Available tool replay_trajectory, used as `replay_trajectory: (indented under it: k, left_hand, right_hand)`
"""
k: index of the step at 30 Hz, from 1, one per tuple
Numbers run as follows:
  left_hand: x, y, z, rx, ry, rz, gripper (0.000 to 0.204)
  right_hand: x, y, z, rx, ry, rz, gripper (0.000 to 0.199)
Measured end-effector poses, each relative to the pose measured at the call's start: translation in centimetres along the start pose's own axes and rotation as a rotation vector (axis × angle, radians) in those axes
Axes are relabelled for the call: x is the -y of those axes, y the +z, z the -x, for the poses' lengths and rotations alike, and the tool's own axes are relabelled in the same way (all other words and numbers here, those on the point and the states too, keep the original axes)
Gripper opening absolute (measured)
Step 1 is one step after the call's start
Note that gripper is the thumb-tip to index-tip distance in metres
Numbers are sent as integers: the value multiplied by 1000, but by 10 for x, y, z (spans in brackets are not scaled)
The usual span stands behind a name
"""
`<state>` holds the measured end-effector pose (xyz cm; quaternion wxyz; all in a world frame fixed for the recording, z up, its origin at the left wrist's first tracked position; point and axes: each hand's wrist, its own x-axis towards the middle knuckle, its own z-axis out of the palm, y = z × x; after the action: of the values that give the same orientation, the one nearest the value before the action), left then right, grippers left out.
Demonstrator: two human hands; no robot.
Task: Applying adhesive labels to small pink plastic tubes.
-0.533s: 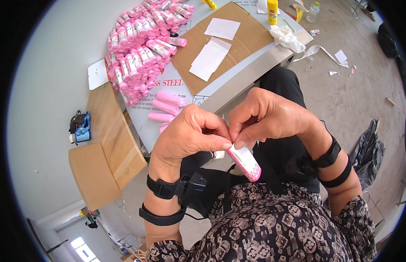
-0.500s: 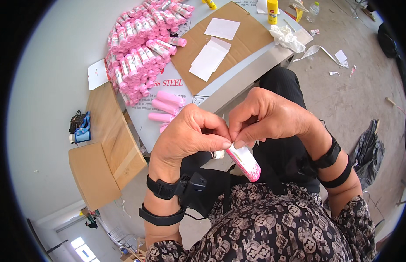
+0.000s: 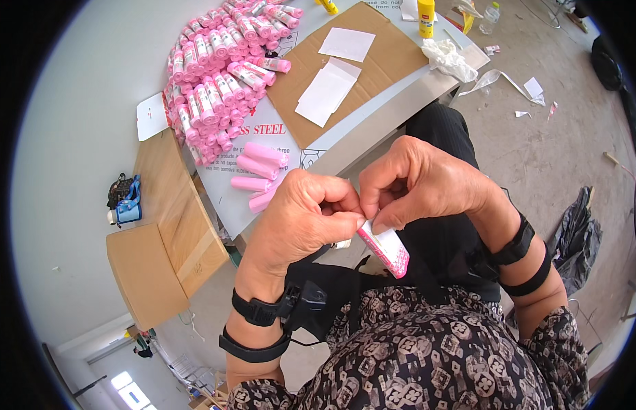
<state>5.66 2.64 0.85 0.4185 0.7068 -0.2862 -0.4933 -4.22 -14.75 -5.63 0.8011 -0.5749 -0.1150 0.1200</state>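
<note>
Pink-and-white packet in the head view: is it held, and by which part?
Yes. Both the left hand and the right hand pinch the packet at its upper end with their fingertips; its lower end hangs free.

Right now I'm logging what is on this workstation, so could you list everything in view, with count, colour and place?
Small pink and white labelled packet: one, pinched between both hands above the lap.
Heap of pink labelled tubes: many, far left of the table.
Plain pink rolls: about four, near table edge.
Flat brown cardboard sheet: one, on the table.
White paper sheets: several, on the cardboard.
Yellow bottle: one, far table edge.
Crumpled white plastic: one, table's right corner.
Brown cardboard box: one, left of the table.
Blue and black object: one, on the box.
Left hand: black wrist straps, pinching the packet.
Right hand: black forearm straps, pinching the packet.
</note>
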Motion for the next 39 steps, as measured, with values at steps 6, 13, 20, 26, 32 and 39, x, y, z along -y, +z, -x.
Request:
replay_trajectory:
  k: [6, 13, 20, 26, 32, 39]
  left_hand:
    - [-2, 1, 0, -45, -19, -46, 4]
    - [-4, 1, 0, -74, -4, -42, 4]
    - [-2, -1, 0, -77, -8, -26, 2]
    - [0, -2, 2, -83, -28, -10, 2]
    - [-3, 2, 2, -105, -28, -62, 4]
    - [4, -1, 3, -136, -31, -78, 4]
  right_hand:
    - [-1, 0, -1, -26, 5, 3, 8]
    - [-2, 4, -4, -126, -193, 206, 20]
    - [-9, 7, -2, -161, -268, 110, 18]
    - [-4, 4, -3, -162, -243, 306, 21]
    - [2, 3, -3, -115, -237, 472, 23]
    - [0, 5, -6, -138, -201, 588, 22]
